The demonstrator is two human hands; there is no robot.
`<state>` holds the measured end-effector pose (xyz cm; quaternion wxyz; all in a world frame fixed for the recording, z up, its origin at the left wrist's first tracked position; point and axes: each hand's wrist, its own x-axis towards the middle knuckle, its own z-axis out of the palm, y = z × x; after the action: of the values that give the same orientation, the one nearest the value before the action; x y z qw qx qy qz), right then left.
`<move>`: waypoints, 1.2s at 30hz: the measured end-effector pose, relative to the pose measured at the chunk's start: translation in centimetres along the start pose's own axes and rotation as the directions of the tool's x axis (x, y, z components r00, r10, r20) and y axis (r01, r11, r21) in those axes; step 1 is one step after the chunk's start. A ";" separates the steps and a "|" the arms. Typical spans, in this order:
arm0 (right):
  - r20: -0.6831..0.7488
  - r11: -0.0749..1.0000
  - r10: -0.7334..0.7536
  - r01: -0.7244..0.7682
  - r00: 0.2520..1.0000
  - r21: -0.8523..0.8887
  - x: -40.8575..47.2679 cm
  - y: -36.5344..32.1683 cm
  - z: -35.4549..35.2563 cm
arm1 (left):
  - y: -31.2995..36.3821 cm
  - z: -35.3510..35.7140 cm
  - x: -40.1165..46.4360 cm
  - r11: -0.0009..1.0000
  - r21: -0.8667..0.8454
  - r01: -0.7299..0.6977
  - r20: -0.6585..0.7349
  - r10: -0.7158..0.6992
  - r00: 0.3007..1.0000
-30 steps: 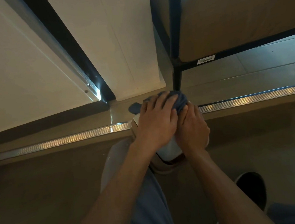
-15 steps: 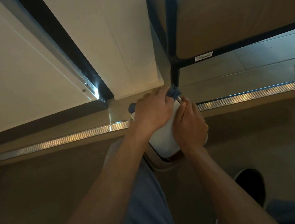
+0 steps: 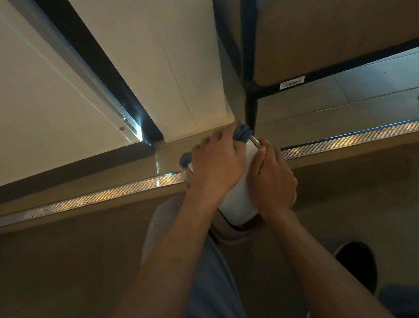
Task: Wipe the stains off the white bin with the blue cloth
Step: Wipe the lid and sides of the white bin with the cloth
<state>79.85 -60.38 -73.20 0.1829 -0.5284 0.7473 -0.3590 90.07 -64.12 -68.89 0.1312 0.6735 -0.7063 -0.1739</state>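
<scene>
Cloth [image 3: 242, 133] shifted off lid to bin's [image 3: 239, 196] far rim since earlier frame. Left hand [image 3: 215, 168] pinches cloth; right hand [image 3: 271, 181] clasps bin side. Black shelf leg [image 3: 251, 110] just beyond bin; metal floor strip [image 3: 81, 197] crosses beneath.

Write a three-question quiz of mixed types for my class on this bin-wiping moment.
1. True or false: the left hand presses the blue cloth on the white bin.
2. Which hand steadies the bin? A) right hand B) neither
3. Fill in: beyond the bin stands a black metal ____ of a frame.

Key: 1 true; 2 A; 3 leg.
</scene>
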 end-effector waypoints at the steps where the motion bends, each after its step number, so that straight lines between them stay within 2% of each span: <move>1: -0.006 1.000 -0.006 0.006 1.000 0.002 0.0 0.0 0.2 | 0.1 0.4 -0.8 0.997 0.020 -0.069 -0.033 0.070 0.997; 4: -0.020 0.999 -0.036 0.036 0.999 0.006 -0.1 0.2 0.2 | -1.4 1.0 -3.6 0.957 0.112 -0.266 -0.129 0.280 0.951; 6: -0.013 0.999 -0.042 0.042 0.999 0.016 -0.1 0.2 0.1 | -3.1 1.3 -4.9 0.953 0.141 -0.267 -0.139 0.286 0.948; 9: -0.003 0.999 -0.032 0.032 0.999 0.016 0.0 0.2 -0.2 | -4.0 1.1 -5.5 0.991 0.057 -0.123 -0.095 0.128 0.987; 12: 0.022 0.998 -0.005 0.004 1.000 0.058 0.0 0.4 -0.3 | -3.5 0.8 -5.2 0.997 -0.082 -0.008 -0.106 -0.001 0.994; 16: 0.141 0.986 0.017 -0.039 0.990 0.160 0.4 1.4 -0.8 | -3.5 0.4 -5.7 0.942 -0.242 0.233 -0.086 -0.261 0.962; 18: 0.214 0.962 0.048 -0.103 0.976 0.252 0.7 1.6 -1.5 | -3.6 0.2 -6.2 0.925 -0.275 0.261 -0.065 -0.289 0.955; 20: 0.260 0.916 0.086 -0.179 0.962 0.360 1.0 1.6 -2.2 | -3.4 0.2 -6.4 0.942 -0.250 0.225 -0.067 -0.249 0.966; 25: 0.331 0.816 0.128 -0.289 0.935 0.501 1.8 2.0 -2.4 | -2.3 0.7 -5.3 0.996 -0.005 0.091 -0.140 -0.091 0.986; 31: 0.345 0.719 0.093 -0.303 0.934 0.625 2.3 2.7 -3.1 | 0.3 2.0 -4.0 0.983 0.177 -0.035 -0.081 0.051 0.995; 34: 0.334 0.670 0.106 -0.315 0.937 0.672 2.3 2.7 -3.5 | 0.5 1.7 -3.9 0.988 0.142 -0.055 -0.063 0.065 0.996; 36: 0.222 0.792 0.091 -0.206 0.971 0.575 2.3 2.4 -3.9 | -0.5 1.3 -4.5 1.000 0.024 0.014 -0.105 -0.011 0.994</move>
<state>74.89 -60.70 -72.07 0.4345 -0.4147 0.6167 -0.5089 90.26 -59.59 -70.07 0.1584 0.6878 -0.6963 -0.1304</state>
